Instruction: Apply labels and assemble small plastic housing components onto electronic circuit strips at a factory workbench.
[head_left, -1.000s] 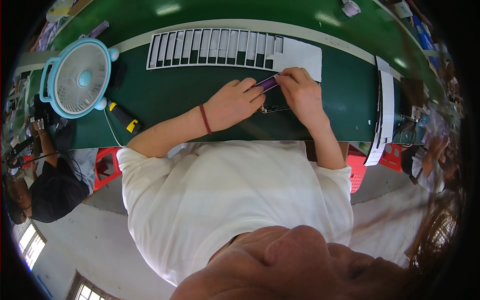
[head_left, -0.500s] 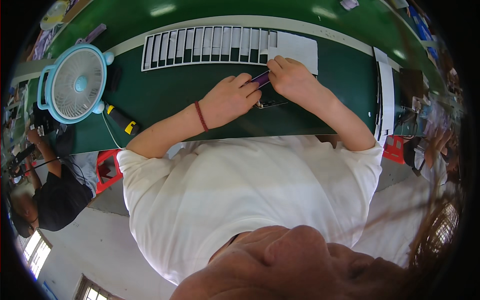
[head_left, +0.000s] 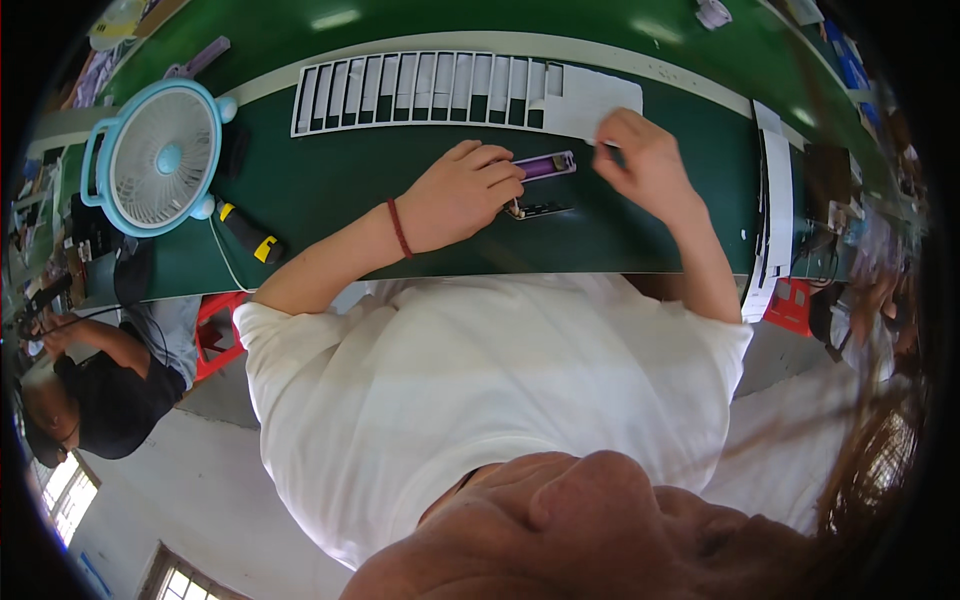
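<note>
- Dark green desk (head_left: 340,205) fills the space before the seated person, with a pale strip running along its far side and a brighter green surface beyond.
- Left hand (head_left: 460,195), a red bracelet (head_left: 399,230) at its wrist, grasps the left end of a slim purple case (head_left: 545,167); the case's right end sticks out past the fingers, over the middle of the desk.
- Just below the case, nearer the person, lies a small dark flat piece (head_left: 542,211), its left end close to the left fingers.
- Right hand (head_left: 645,160) is apart from the case, to its right, with its fingers curled; a small pale bit shows by the fingertips, but I cannot tell whether it is gripped.
- Behind the hands sits a long white slotted frame (head_left: 408,128), and at its right end a white sheet (head_left: 600,98).
- At left stand a light blue fan (head_left: 168,158) and, beside it, a yellow-and-black tool handle (head_left: 250,234).
- Toward the right edge, long white strips (head_left: 768,205) lie stacked.
- Beyond the left side, a co-worker in black (head_left: 115,395) is bent forward.
</note>
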